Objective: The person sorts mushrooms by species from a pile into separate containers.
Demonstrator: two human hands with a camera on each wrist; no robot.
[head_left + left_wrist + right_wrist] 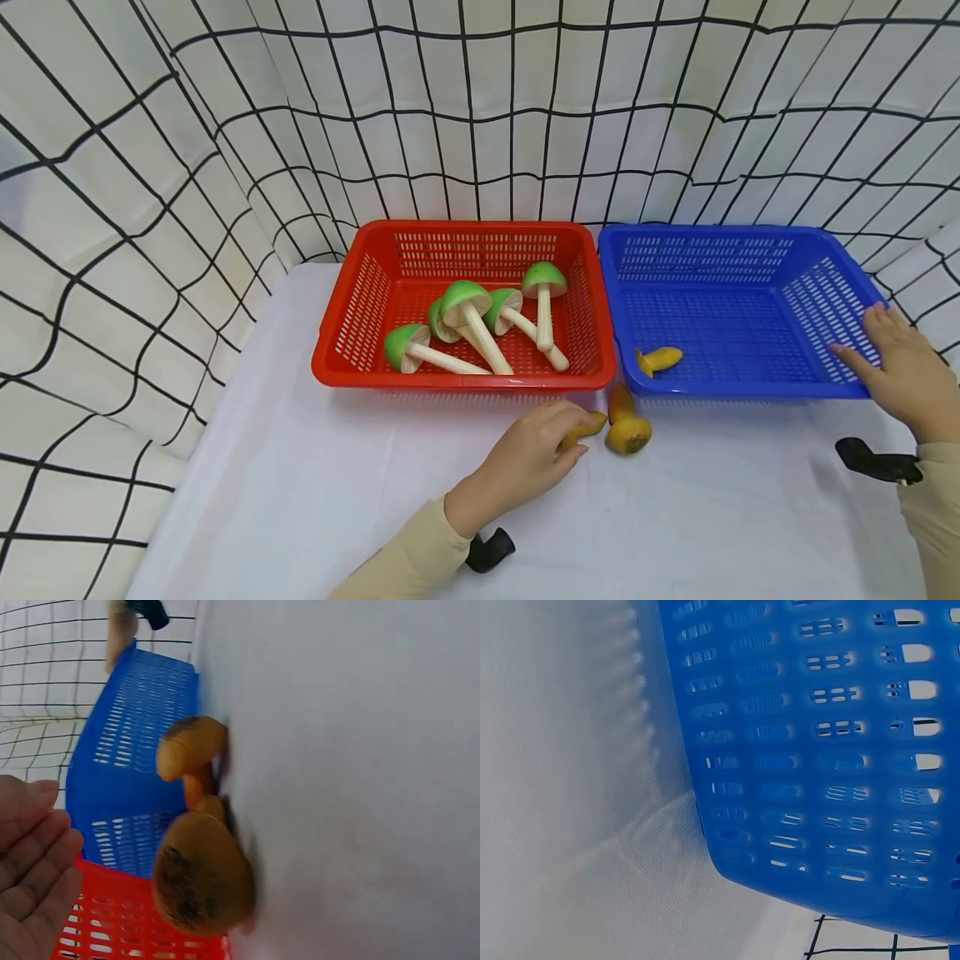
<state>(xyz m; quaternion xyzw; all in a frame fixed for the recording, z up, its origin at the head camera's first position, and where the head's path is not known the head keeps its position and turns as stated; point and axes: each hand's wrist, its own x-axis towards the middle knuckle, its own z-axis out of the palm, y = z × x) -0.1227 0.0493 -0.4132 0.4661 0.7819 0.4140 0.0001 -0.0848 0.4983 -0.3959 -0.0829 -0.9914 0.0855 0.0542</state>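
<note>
My left hand [525, 446] reaches over a yellow-brown toy mushroom [588, 427] on the white cloth and partly hides it. Seen from the left wrist, the loosely bent fingers [37, 855] are beside this mushroom [202, 877], which has dark patches, with a gap between. Just right of it, another yellow-brown mushroom [628, 432] lies by the baskets' front corners. A small yellow mushroom [662, 359] lies inside the blue basket [705, 385], at its front left. My right hand [911, 371] rests on that basket's right rim, thumb spread over the inside.
Left of the blue basket stands a red basket [465, 381] holding several green-capped mushrooms [468, 308] with white stems. A black wire grid [510, 108] backed with white cloth rises behind and at the left. Black straps [491, 550] hang at both wrists.
</note>
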